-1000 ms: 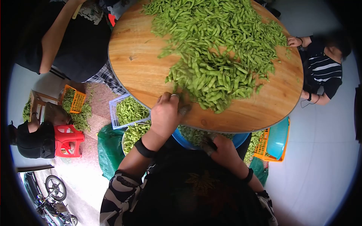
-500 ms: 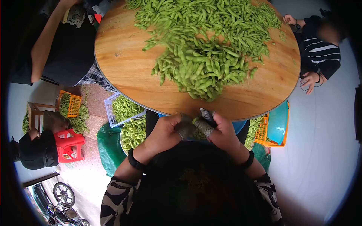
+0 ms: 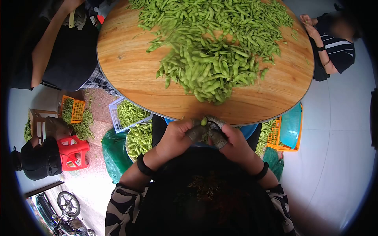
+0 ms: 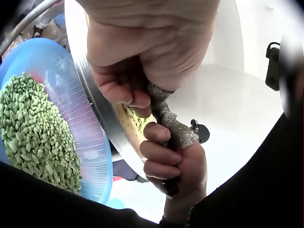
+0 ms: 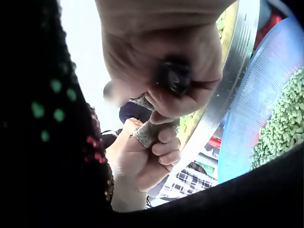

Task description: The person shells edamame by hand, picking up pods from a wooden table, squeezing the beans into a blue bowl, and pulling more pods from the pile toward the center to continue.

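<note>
Beside a rounded, grained wooden table (image 3: 134, 84), a person's left hand (image 3: 176, 136) pinches a plump green pod (image 3: 204, 121) while the right hand (image 3: 235, 144) grips a glossy black object (image 5: 177, 77).

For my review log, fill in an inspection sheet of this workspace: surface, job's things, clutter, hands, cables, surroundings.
Surface: wooden table, partly covered by a heap of green pods.
Job's things: one green pod where the hands meet; shelled beans in a blue basket at the table's near edge.
Clutter: green plant matter on the floor beside an orange crate.
Left hand: seems to pinch that pod.
Right hand: fingers curled round a dark object, too blurred to name.
Cables: nothing seen for certain.
Surroundings: lilac crate of pods, green sack, red stool, motorcycle, other people.
</note>
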`<state>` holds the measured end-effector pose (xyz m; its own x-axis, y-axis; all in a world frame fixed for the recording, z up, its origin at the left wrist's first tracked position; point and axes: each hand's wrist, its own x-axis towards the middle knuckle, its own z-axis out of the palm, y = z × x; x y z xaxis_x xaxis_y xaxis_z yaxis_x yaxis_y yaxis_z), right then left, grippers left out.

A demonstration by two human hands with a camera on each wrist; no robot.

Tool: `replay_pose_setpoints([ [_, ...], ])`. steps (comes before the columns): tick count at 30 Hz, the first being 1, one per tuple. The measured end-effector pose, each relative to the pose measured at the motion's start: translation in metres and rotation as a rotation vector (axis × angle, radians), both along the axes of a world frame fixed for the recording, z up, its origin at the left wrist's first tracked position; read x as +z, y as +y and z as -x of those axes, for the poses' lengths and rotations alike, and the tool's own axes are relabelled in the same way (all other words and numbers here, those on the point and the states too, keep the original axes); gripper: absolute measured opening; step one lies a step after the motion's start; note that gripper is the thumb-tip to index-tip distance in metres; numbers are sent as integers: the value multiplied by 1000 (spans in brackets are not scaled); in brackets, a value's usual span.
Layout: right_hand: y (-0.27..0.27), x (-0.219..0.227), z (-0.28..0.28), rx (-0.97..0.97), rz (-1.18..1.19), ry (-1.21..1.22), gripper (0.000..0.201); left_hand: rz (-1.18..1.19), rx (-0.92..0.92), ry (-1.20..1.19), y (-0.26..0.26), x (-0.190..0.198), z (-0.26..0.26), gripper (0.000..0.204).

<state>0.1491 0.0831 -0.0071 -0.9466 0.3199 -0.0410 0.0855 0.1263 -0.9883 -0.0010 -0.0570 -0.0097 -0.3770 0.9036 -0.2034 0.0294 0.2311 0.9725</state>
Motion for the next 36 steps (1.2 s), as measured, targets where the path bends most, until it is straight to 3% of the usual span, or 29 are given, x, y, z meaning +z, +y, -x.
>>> replay_pose_setpoints([
  [2,6,9,0,42,99,-129,36,-222,-3,822,1,-2,0,8],
  [4,10,11,3,83,198,-258,33,-230,-49,940,1,-1,3,7],
  [6,11,8,5,69,512,-353,29,-239,-98,1058,0,-3,6,7],
  [7,11,6,5,66,510,-351,29,-290,-91,959,0,-9,8,6],
  [9,12,2,5,66,812,-318,30,-344,-85,860,1,-11,10,6],
  [11,12,-2,1,126,920,-270,30,-108,-82,-432,-1,-9,9,9],
  [12,11,-4,0,188,1029,-224,30,-108,-85,-431,-3,-14,9,9],
  [13,10,-4,-2,185,1028,-222,30,-139,-106,-647,-5,-23,9,9],
  [14,10,-3,-2,153,946,-268,30,-170,-129,-863,-5,-28,9,10],
  [15,11,-2,-2,117,861,-310,30,-174,-140,-859,-4,-28,8,10],
  [16,9,-1,-2,110,852,-301,30,-118,-119,-626,-2,-28,7,9],
  [17,6,-2,-1,92,543,-263,29,-67,-96,-392,0,-28,6,9],
  [18,3,-2,0,74,234,-224,29,-78,-104,-385,1,-27,5,9],
  [20,-4,-4,-3,28,88,-186,29,-124,-25,197,1,-26,1,10],
  [21,-5,-4,-4,-14,-48,-152,29,-130,-25,202,4,-24,1,10],
  [23,-5,-4,-4,-50,-45,-84,29,-347,-8,868,9,-19,-1,19],
  [24,-5,-4,-5,-85,-36,-22,29,-350,-7,871,8,-18,-2,19],
  [26,-3,-9,-9,-82,-20,-62,29,19,-25,76,7,-16,-3,6],
  [29,4,-7,-12,-89,3,-109,30,-4,34,-8,16,-10,-8,8],
  [30,7,-7,-13,-96,12,-117,31,-9,31,-3,18,-11,-8,8],
  [31,9,-8,-12,-99,8,-112,31,-127,-4,254,20,-13,-8,7],
  [32,10,-12,-11,-216,-156,4,29,-244,-40,510,21,-15,-9,7],
  [33,10,-14,-10,-333,-320,121,28,-246,-44,514,22,-16,-12,7],
  [36,11,-11,-7,-303,-360,147,25,-286,-67,562,26,-12,-18,7],
])
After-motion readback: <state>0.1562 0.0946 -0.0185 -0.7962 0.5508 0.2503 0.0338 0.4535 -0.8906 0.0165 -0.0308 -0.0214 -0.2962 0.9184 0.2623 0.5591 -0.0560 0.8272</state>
